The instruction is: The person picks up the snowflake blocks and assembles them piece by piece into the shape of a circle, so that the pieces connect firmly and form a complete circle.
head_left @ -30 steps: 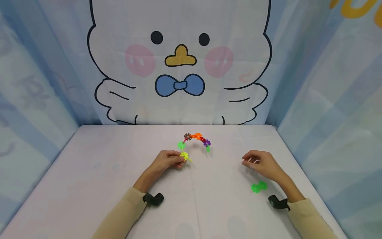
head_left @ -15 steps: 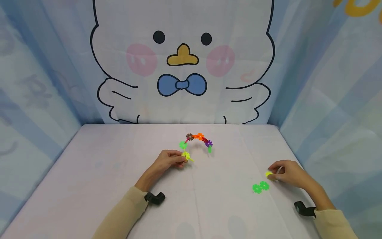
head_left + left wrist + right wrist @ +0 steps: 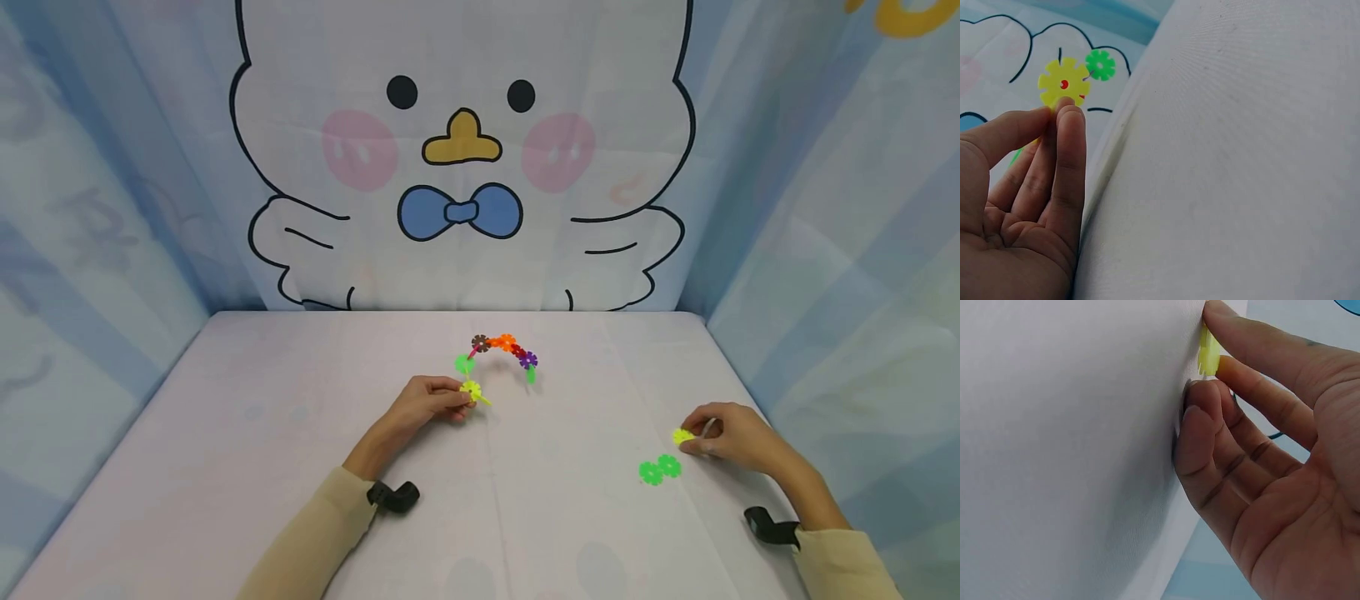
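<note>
My left hand (image 3: 433, 402) pinches a yellow snowflake disc (image 3: 471, 390) between thumb and fingertips; the left wrist view shows this disc (image 3: 1063, 82) face on. It ends a curved chain of interlocked discs, with a light green disc (image 3: 464, 363), a brown one (image 3: 481, 342), an orange one (image 3: 507, 342) and a purple one (image 3: 528, 360) along the arc. At the right, my right hand (image 3: 731, 435) has thumb and index finger on the edges of a loose yellow snowflake disc (image 3: 682, 436), low at the tabletop. This disc (image 3: 1209, 353) appears edge-on in the right wrist view.
Two green snowflake discs (image 3: 660, 469) lie side by side on the pale tabletop (image 3: 375, 533), left of and nearer than my right hand. A printed cloth wall (image 3: 457, 275) rises at the table's back, with cloth sides left and right.
My right hand has moved right and toward me, down to the loose yellow disc, and has pinched it. The left hand keeps its hold on the chain.
</note>
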Demonstrator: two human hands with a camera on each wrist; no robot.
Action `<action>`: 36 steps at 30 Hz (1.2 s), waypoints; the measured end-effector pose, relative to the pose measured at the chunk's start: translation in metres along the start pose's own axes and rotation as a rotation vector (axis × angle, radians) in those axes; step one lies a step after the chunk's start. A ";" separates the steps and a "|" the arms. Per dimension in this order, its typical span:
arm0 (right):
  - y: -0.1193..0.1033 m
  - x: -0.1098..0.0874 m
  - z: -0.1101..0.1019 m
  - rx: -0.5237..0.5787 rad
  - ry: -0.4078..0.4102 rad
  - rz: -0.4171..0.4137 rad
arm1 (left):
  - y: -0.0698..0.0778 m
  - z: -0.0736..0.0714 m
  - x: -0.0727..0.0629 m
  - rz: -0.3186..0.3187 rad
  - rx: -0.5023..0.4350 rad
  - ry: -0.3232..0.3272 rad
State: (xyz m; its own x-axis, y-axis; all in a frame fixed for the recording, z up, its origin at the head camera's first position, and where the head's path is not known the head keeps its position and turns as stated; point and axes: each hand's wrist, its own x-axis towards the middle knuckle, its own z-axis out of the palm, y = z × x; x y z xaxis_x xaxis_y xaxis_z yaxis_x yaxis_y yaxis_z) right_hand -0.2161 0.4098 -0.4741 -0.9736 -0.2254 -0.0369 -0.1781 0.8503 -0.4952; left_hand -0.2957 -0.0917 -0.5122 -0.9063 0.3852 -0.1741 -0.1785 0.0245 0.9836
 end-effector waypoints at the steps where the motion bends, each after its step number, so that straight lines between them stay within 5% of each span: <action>1: 0.000 0.000 0.000 0.001 0.005 -0.007 | 0.000 0.000 0.000 0.005 -0.004 -0.002; 22: -0.011 0.003 -0.007 0.066 -0.008 -0.024 | 0.000 -0.002 0.000 0.002 0.011 -0.005; 36: -0.069 0.052 0.018 0.307 -0.113 -0.092 | -0.001 -0.001 0.002 0.002 -0.026 -0.015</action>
State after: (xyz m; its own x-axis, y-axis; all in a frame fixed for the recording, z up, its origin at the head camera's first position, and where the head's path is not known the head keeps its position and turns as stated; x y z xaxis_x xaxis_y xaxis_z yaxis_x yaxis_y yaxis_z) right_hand -0.2516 0.3310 -0.4574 -0.9304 -0.3605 -0.0668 -0.1966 0.6445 -0.7389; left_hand -0.2982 -0.0920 -0.5136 -0.9007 0.3994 -0.1712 -0.1866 0.0003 0.9824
